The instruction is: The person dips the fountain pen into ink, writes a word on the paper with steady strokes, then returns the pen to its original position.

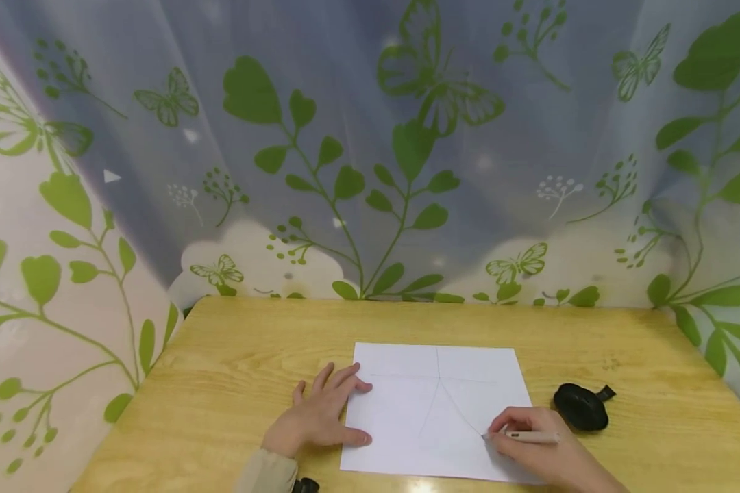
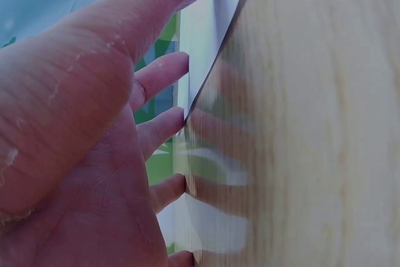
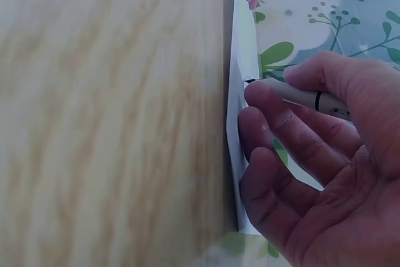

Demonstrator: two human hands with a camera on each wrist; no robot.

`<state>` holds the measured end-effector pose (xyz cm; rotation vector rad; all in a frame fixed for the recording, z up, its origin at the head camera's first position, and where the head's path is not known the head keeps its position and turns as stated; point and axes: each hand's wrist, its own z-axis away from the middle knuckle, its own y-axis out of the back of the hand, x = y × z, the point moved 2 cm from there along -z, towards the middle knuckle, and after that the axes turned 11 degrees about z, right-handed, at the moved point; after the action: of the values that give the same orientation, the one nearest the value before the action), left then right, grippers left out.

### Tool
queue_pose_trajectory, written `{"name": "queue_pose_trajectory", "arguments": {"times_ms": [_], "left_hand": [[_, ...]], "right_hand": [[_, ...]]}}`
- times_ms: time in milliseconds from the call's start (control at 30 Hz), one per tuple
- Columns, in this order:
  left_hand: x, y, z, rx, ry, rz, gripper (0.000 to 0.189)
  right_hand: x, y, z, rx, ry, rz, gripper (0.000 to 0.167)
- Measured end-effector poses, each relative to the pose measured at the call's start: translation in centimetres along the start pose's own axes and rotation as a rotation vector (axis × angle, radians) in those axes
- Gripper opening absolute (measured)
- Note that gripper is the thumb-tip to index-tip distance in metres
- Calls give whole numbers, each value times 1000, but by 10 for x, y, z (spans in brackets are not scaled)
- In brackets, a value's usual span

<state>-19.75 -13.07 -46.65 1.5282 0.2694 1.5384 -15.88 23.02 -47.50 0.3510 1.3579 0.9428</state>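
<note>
A white sheet of paper (image 1: 395, 424) lies on the wooden table, marked with thin lines that meet near its upper middle. My right hand (image 1: 539, 438) pinches a light-coloured pen (image 1: 533, 437), its dark tip at the lower end of the slanting line on the right. In the right wrist view the pen (image 3: 300, 96) sits between thumb and fingers, the other fingers curled beside the sheet (image 3: 240, 148). With fingers spread, my left hand (image 1: 327, 411) rests at the paper's left edge, thumb and fingertips on the sheet. The left wrist view shows the thumb on the paper (image 2: 215, 23).
A small black object with a short tab (image 1: 582, 407) lies on the table (image 1: 259, 342) right of the paper. Another black item (image 1: 305, 485) is by the left sleeve. A curtain with green leaves and butterflies (image 1: 370, 171) hangs behind the table and along its sides.
</note>
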Motion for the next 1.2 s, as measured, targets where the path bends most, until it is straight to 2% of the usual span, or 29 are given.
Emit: {"name": "queue_pose_trajectory", "arguments": {"times_ms": [267, 533, 733, 1200], "left_hand": [[1, 0, -3, -2, 12, 1, 70], [-1, 1, -7, -1, 15, -11, 71], [-2, 2, -9, -16, 22, -12, 71], [-4, 1, -5, -28, 41, -15, 71]], "right_hand": [[-2, 2, 2, 43, -27, 43, 11], [-2, 6, 3, 32, -14, 33, 11], [-1, 6, 5, 27, -34, 43, 12], [-2, 1, 9, 39, -20, 66, 13]]}}
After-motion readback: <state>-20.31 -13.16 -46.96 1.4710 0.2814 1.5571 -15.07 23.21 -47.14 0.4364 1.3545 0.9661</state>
